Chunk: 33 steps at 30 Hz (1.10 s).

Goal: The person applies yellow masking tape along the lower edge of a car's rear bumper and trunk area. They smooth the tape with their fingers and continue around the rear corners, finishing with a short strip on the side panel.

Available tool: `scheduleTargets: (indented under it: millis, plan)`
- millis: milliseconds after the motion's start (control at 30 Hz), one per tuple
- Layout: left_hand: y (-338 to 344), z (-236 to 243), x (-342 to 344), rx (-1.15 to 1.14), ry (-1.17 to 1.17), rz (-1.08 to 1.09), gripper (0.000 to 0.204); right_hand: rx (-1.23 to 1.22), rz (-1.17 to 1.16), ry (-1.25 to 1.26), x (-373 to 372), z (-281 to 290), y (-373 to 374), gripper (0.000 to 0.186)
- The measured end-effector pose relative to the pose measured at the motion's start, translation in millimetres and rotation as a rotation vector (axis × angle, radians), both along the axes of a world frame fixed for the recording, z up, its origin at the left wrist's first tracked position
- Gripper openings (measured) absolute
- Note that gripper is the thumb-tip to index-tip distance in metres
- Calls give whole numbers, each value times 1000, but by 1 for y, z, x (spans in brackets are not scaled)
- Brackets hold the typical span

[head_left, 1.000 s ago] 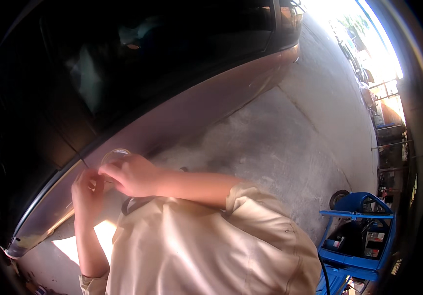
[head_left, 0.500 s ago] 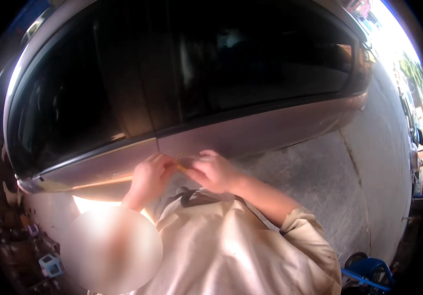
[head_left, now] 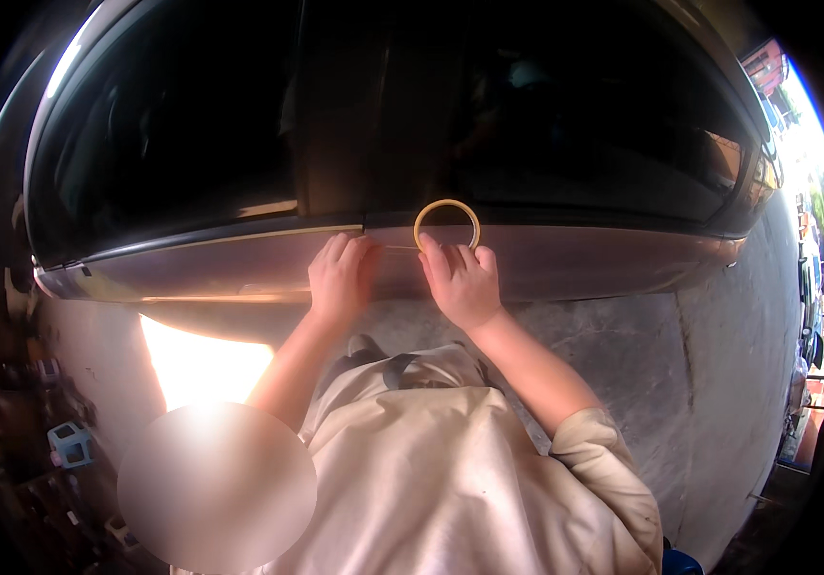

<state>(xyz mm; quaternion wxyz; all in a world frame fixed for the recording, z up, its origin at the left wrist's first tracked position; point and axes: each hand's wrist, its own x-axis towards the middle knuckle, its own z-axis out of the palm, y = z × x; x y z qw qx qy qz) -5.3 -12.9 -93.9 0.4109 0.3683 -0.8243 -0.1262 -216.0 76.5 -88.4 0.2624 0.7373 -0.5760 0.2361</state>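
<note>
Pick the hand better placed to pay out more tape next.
Right hand, probably: it holds the yellow tape roll, and a thin strip stretches from there toward the left hand beside the car.

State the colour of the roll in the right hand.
The roll is yellowish, best seen in the head view.

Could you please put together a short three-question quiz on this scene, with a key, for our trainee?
1. Multiple choice: how is the yellow ring-shaped roll supported?
A. It lies on the ground.
B. The right hand holds it.
C. It hangs from the left wrist.
2. True or false: a thin strip runs from the roll toward the left hand, in front of the car side.
3. Fill in: the bright patch of light on the floor lies to the person's ____.

Key: 1. B; 2. True; 3. left.
</note>
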Motion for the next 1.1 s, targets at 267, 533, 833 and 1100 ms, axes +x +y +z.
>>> scheduleTargets:
  millis: [267,533,833,1100]
  plan:
    - [-25,-28,-2,-92,68,114,13,56,-3,-31,17,-23,-44,37]
    - [-31,-39,0,-124,101,156,20,8,-11,-85,20,-28,-60,12]
    - [-35,-40,2,-173,47,136,21,-36,47,-102,16,-31,-60,8]
    - [-44,-40,4,-313,-57,69,19,-50,33,-104,19,-33,-62,9]
